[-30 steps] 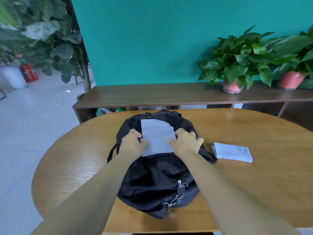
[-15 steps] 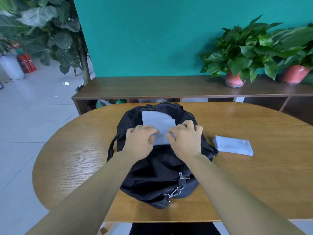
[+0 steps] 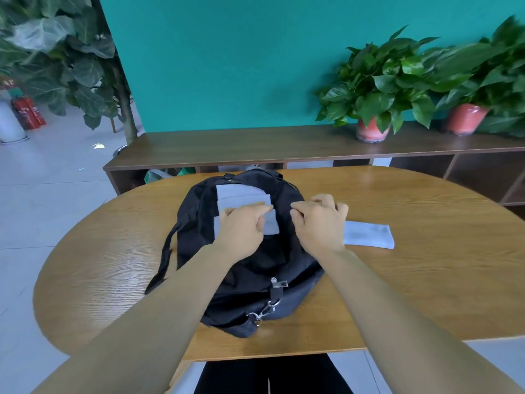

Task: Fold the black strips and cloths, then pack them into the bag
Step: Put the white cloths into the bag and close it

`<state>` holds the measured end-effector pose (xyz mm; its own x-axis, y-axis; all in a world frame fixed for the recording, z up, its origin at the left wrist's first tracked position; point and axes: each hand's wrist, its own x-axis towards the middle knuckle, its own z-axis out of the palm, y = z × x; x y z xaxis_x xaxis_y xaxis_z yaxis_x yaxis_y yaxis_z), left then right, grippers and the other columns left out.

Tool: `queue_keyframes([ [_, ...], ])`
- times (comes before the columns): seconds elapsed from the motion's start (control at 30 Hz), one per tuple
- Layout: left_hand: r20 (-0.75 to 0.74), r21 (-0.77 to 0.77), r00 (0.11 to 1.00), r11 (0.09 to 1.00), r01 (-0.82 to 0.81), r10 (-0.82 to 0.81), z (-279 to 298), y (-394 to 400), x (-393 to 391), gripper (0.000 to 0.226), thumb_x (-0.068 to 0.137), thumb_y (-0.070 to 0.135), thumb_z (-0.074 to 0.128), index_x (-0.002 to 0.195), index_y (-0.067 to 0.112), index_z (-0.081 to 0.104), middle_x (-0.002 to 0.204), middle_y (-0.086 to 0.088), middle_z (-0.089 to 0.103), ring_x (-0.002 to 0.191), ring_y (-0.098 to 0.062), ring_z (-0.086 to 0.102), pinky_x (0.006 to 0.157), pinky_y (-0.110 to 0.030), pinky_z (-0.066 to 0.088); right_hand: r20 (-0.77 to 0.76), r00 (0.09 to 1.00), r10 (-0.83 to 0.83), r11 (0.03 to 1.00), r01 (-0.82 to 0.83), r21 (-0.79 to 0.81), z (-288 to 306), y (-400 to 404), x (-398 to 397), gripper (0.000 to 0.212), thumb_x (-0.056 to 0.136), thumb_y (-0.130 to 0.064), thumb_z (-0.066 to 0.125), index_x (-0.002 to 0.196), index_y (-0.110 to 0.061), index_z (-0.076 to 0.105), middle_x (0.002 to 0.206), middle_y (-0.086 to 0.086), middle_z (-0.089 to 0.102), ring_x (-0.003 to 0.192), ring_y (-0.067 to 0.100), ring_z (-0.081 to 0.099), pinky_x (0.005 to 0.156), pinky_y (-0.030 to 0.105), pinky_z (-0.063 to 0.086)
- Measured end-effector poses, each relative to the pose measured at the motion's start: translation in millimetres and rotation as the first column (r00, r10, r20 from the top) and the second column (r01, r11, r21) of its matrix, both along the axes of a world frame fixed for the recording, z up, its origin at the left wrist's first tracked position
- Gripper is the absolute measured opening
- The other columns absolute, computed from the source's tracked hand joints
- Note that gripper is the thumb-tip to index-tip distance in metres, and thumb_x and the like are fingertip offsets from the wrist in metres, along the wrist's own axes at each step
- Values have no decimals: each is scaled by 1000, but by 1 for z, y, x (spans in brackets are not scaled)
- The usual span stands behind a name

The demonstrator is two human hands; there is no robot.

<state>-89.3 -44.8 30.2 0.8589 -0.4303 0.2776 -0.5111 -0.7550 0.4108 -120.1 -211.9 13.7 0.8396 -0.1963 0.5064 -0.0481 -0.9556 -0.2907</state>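
So there's a black fabric backpack [image 3: 250, 268] lying flat on the oval wooden worktop [image 3: 426, 280], and a pale grey-blue folded cloth [image 3: 244, 200] is sitting on its upper part. The left hand [image 3: 241, 228] is resting on the near half of that cloth, fingers [image 3: 264, 210] curled and pinching a fold of it against the thumb. The right hand [image 3: 318, 223] is hovering just beside the cloth's right edge over the bag, fingers tucked in and knuckles up (can't tell if it's actually gripping any fabric there). A second folded pale cloth [image 3: 369, 234] is lying on the worktop just right of the bag, partly hidden behind the right hand. Behind the worktop a low brown wooden shelf [image 3: 255, 149] is carrying two leafy green plants in reddish pots [image 3: 372, 129] against a teal wall [image 3: 241, 66].
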Motion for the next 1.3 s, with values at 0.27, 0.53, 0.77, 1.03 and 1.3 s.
queue_keyframes([
  [0.27,44,-4,985,986,169,-169,-8,-110,-7,38,101,13,42,135,26,54,139,11,53,130,-11,42,101,-29,18,44,963,-267,958,261,119,-31,-110,-32,24,92,-22,51,93,-17,74,81,4,69,99,29,50,73,33,20],
  [0.53,-80,181,978,962,206,-194,-31,-188,12,29,101,14,42,125,10,57,130,-4,58,119,-25,48,97,-35,32,-243,916,-318,943,331,15,-57,-173,-29,42,97,-33,44,138,-23,48,118,4,64,118,27,43,88,36,31],
  [0.77,-216,428,970,882,197,-111,-55,-216,37,48,102,26,39,149,23,28,143,-2,45,129,-25,39,104,-40,29,-438,880,-184,970,235,64,-68,-198,-13,58,96,-39,45,148,-23,26,144,-3,42,131,22,24,99,40,24],
  [1.03,-222,507,975,853,126,-13,-52,-222,48,22,97,38,47,112,23,54,117,-1,50,107,-20,40,92,-39,28,-577,802,-153,948,283,143,-56,-205,-3,52,88,-44,56,137,-31,45,135,-2,45,126,21,26,94,38,23],
  [1.3,-264,211,960,966,152,-94,-40,-203,24,18,97,29,52,112,22,47,103,4,56,90,-20,54,75,-29,38,-430,891,-148,846,339,411,-46,-184,-32,29,82,-24,62,107,-22,49,78,-9,46,102,14,37,94,37,26],
])
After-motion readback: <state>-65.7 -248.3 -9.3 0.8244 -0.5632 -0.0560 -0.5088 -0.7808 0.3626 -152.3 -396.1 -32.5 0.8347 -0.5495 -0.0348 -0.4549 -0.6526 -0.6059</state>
